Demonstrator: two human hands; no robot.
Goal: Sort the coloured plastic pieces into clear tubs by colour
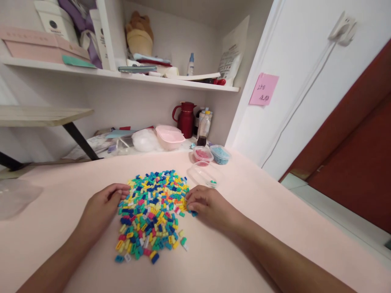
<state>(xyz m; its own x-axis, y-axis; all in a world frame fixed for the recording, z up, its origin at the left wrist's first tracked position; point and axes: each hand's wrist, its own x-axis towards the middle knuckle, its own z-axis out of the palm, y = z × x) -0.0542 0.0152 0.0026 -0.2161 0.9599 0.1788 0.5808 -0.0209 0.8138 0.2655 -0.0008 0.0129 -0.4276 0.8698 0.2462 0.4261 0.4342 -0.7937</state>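
seeing left hand (102, 203) at left edge of brick pile (149, 207), fingers curled, can't tell if gripping. pile's spread on pink table (214, 260). clear tub (200, 176), few green bits (213, 182) inside, just off pile's back right. right hand (207, 202) at pile's right edge, fingers bent inward, hold hidden from me.

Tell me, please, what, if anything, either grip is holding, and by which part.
That cannot be told: the left grip and right grip are at opposite edges of the toy bricks, their curl hiding anything held.
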